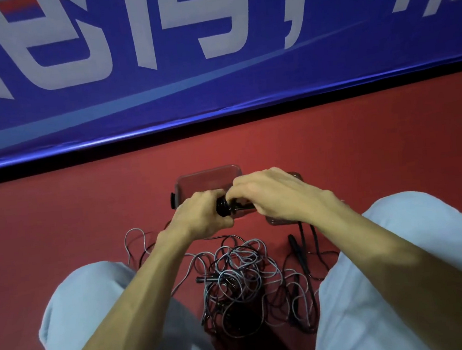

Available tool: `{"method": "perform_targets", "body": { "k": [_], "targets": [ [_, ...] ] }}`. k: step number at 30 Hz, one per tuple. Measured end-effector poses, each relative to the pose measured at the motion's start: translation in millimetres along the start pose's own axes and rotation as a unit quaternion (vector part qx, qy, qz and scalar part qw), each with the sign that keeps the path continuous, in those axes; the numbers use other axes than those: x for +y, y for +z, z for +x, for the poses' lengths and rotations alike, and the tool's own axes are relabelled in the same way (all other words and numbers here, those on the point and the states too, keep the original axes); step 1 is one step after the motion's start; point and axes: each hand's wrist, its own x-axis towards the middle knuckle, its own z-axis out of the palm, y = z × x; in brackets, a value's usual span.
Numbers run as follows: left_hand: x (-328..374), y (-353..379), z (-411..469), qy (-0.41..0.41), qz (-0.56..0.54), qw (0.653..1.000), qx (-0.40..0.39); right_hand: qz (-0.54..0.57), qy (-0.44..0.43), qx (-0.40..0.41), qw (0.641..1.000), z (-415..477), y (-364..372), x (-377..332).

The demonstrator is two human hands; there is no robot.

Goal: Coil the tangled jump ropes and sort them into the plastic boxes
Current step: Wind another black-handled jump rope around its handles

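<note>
- Grey and black thin cords, the tangled jump ropes [239, 280], lie heaped on the red floor [361, 149] at lower centre.
- Left grip [199, 214] wraps a round black handle [223, 206]; right grip [270, 193] curls onto its end, fingertips hidden.
- Clear plastic boxes [207, 177] sit just behind, half covered.

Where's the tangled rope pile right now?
Head view: the tangled rope pile lies centrally on the red floor between the person's knees, nearer the camera than the clear box.
</note>
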Motion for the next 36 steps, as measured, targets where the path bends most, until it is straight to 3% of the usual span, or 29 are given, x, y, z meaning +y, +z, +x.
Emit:
{"method": "perform_targets", "body": {
  "k": [5, 9, 12, 14, 17, 19, 21, 24, 27, 30, 33, 36],
  "targets": [
    [4, 2, -3, 0.079, -0.015, 0.997, -0.012, 0.100, 0.103, 0.132, 0.981, 2, 10, 14],
    [8, -4, -8, 0.103, -0.069, 0.992, -0.015, 0.159, 0.256, 0.152, 0.941, 4, 11, 22],
    [11, -10, -11, 0.098, -0.089, 0.991, -0.023, 0.247, 0.322, 0.146, 0.902, 7, 11, 27],
    [15, -12, -14, 0.086, -0.117, 0.989, -0.034, 0.367, 0.334, 0.133, 0.858, 8, 10, 28],
    [19, -19, -18, 0.083, -0.196, 0.976, -0.053, 0.559, 0.335, 0.103, 0.752, 6, 9, 33],
    [21, -27, -21, 0.083, -0.315, 0.942, -0.079, 0.626, 0.332, 0.108, 0.697, 8, 12, 36],
    [24, -34, -24, 0.066, -0.454, 0.886, -0.070, 0.669, 0.332, 0.148, 0.648, 13, 14, 38],
    [28, -44, -24, 0.032, -0.603, 0.797, -0.012, 0.684, 0.277, 0.138, 0.661, 15, 7, 34],
    [22, -46, -19, 0.013, -0.648, 0.761, 0.022, 0.689, 0.228, 0.083, 0.683, 12, -1, 28],
    [17, -45, -19, 0.009, -0.669, 0.743, 0.012, 0.687, 0.207, 0.054, 0.695, 10, -5, 21],
    [16, -47, -19, 0.034, -0.660, 0.750, 0.013, 0.676, 0.190, -0.004, 0.711, 6, -7, 22],
    [17, -47, -17, -0.027, -0.650, 0.757, 0.060, 0.625, 0.200, -0.068, 0.752, 3, -8, 23]
  ]
}}
